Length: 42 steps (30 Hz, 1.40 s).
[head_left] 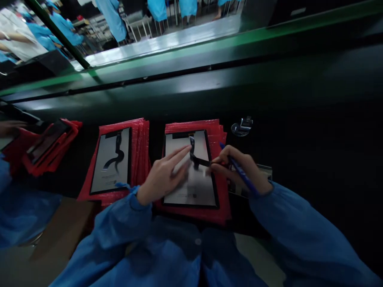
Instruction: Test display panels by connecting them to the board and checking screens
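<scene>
In front of me a grey display panel point(185, 195) with a black edge lies on a stack of red plastic sleeves point(224, 207). A black flex cable point(202, 161) runs down from its top and bends to the right. My left hand point(164, 173) is over the panel's left side, fingers stretched out and their tips beside the cable. My right hand point(247, 167) pinches the cable's right end between thumb and fingers. A blue pen point(243, 176) is tucked in that same hand, slanting across it. Motion blurs the lower fingers of both hands.
To the left, a second display panel point(100, 175) with a curved flex cable tops another red stack point(140, 155). Further left are more red sleeves point(61, 151) and a co-worker's hand point(12, 126). A shiny clear piece point(242, 126) lies at right. A green-edged ledge point(179, 95) runs behind.
</scene>
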Available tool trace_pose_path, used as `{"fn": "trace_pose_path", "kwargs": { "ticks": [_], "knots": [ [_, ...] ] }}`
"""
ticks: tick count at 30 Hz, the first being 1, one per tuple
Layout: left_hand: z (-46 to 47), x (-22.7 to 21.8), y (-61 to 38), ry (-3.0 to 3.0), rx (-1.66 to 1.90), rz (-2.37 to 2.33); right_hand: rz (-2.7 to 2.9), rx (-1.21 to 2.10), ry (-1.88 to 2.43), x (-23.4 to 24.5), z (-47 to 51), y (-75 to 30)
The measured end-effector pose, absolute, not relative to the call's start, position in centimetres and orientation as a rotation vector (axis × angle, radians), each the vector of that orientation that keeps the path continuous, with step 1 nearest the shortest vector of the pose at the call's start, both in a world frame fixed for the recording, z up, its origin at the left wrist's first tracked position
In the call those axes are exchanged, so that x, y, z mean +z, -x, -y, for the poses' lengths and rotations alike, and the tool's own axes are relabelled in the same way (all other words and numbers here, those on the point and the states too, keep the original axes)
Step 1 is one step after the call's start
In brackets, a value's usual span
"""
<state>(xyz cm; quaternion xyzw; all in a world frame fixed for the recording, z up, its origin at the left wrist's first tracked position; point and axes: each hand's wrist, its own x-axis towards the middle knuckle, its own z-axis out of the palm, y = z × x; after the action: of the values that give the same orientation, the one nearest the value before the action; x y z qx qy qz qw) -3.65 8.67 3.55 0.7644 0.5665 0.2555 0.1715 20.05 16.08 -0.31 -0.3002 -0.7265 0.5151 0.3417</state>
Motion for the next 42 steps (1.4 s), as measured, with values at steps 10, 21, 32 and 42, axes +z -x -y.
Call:
{"fn": "trace_pose_path", "kwargs": {
  "ticks": [10, 21, 32, 42],
  "knots": [
    [-10.0, 0.8, 0.4, -1.61, 0.805, -1.467, 2.121, 1.128, 0.738, -1.4, -15.2, -19.1],
    [-9.9, 1.5, 1.4, -1.47, 0.836, -1.401, 1.954, 1.245, 0.78, -1.6, -14.9, -19.1],
    [-5.8, 0.3, 8.3, -1.527, 0.547, -2.068, 1.787, 1.154, 0.904, -1.3, -15.9, -20.2],
    [-6.7, -0.5, 7.7, -1.431, 0.86, -2.073, 1.801, 1.199, 0.9, -1.2, -16.0, -20.0]
  ]
}}
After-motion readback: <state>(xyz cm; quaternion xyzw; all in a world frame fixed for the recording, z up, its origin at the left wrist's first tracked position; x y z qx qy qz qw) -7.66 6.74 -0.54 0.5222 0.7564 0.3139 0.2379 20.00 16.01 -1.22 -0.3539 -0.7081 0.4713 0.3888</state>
